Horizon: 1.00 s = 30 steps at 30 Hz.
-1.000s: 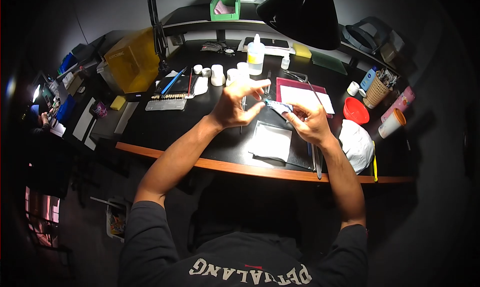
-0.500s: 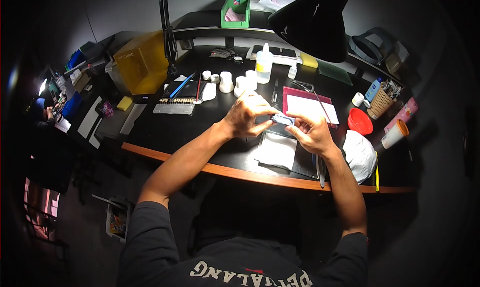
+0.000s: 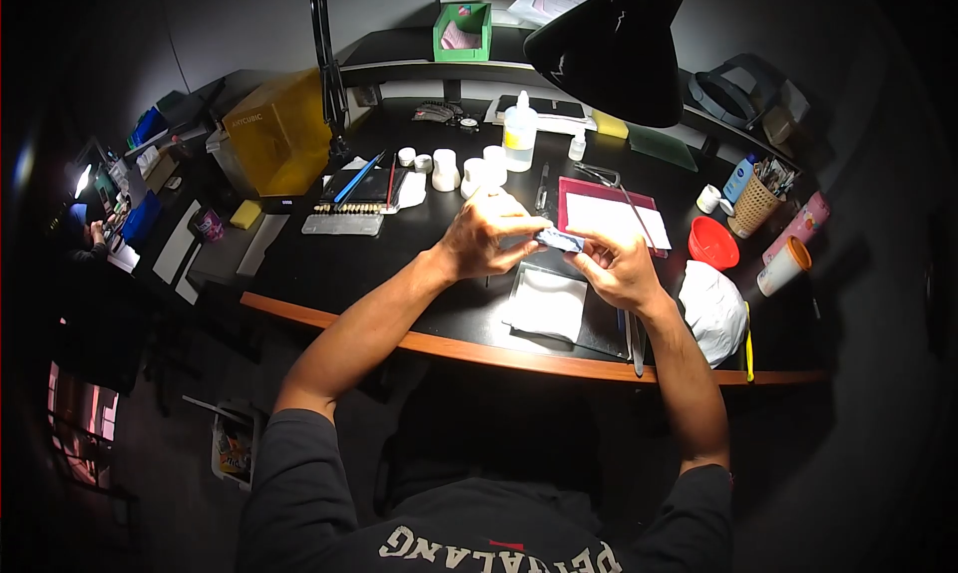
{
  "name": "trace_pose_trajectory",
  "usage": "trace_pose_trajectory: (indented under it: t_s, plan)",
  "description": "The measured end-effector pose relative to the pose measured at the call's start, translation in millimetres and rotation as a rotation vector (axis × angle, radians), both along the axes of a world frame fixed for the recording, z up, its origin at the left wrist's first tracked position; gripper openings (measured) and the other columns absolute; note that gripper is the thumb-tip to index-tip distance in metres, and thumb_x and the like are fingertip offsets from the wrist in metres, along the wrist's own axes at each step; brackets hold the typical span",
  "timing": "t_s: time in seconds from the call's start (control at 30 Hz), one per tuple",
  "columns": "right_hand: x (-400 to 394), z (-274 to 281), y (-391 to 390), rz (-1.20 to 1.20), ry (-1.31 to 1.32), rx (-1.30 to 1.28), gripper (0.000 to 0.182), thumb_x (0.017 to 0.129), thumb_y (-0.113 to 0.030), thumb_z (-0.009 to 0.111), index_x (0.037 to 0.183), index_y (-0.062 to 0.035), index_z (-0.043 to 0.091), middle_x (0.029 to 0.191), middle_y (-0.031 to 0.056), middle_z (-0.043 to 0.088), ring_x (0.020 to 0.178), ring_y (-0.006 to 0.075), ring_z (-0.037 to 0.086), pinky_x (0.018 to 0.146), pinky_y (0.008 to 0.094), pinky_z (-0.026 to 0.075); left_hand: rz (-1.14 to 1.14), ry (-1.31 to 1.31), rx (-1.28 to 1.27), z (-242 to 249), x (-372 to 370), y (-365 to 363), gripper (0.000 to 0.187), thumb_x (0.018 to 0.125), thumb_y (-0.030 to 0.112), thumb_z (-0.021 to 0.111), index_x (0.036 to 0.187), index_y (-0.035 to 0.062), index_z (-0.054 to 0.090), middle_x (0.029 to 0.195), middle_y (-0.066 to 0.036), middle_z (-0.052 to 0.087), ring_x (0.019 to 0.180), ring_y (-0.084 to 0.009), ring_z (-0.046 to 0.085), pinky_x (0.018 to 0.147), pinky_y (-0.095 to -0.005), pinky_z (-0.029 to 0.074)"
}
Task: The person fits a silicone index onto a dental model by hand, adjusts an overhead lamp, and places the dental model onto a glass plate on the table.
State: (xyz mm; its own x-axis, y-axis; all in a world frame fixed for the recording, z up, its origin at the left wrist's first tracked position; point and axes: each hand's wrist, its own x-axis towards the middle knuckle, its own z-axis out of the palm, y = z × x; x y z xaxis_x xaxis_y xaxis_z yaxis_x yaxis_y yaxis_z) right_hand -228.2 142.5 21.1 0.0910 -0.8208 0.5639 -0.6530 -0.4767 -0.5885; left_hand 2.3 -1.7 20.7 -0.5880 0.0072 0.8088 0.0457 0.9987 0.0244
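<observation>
A small blue-grey and white piece point(image 3: 561, 240) is held up between my two hands, over the desk. My left hand point(image 3: 491, 236) pinches its left end with thumb and fingertips. The fingers of my right hand point(image 3: 615, 264) close on its right end. Just below lies a folded white cloth point(image 3: 548, 304) on a dark mat. Behind my right hand is a magenta tray point(image 3: 611, 212) with a white sheet. White jars point(image 3: 446, 171) stand behind my left hand.
A black lamp head point(image 3: 609, 54) hangs over the back. A red bowl point(image 3: 714, 242), a white bag point(image 3: 713, 313) and a brush basket point(image 3: 756, 206) stand right. A clear bottle point(image 3: 520, 134) is behind. At far left, a co-worker's hand point(image 3: 98, 234) shows.
The view has shifted slightly, so the desk items sit a little further left. Both hands still hold the small piece, its tilt slightly changed.
</observation>
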Motion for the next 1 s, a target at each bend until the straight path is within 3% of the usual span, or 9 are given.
trace_pose_trajectory:
  t_s: [0.13, 0.77, 1.0]
  plan:
    - [0.0, -2.4, -0.3, 0.014, -0.002, -0.001, 0.031, 0.091, -0.007, 0.084, 0.121, -0.0039, 0.080, 0.067, -0.0056, 0.058, 0.057, 0.0019, 0.048, 0.052, 0.0231, 0.040, 0.031, -0.036, 0.009, 0.1, 0.6, 2.8, 0.027, 0.082, 0.019, 0.089, 0.107, 0.0128, 0.082, 0.076, -0.003, 0.073, 0.072, -0.0210, 0.067, 0.078, -0.0396, 0.050]
    - [0.7, -2.4, 0.4, -0.003, -0.012, -0.004, 0.024, 0.094, -0.007, 0.081, 0.118, -0.0039, 0.081, 0.065, -0.0053, 0.056, 0.058, 0.0026, 0.046, 0.052, 0.0250, 0.038, 0.037, -0.058, 0.067, -0.3, 2.4, 0.2, 0.029, 0.080, 0.015, 0.089, 0.109, 0.0128, 0.082, 0.079, -0.005, 0.077, 0.071, -0.0198, 0.069, 0.079, -0.0377, 0.051]
    - [-0.8, -3.6, -0.7, -0.006, 0.010, -0.017, 0.024, 0.094, -0.006, 0.081, 0.119, -0.0038, 0.080, 0.066, -0.0061, 0.057, 0.057, 0.0020, 0.047, 0.052, 0.0239, 0.038, 0.023, -0.039, 0.069, -1.4, 1.6, -0.8, 0.029, 0.081, 0.015, 0.089, 0.108, 0.0112, 0.082, 0.078, -0.007, 0.076, 0.068, -0.0204, 0.069, 0.074, -0.0362, 0.053]
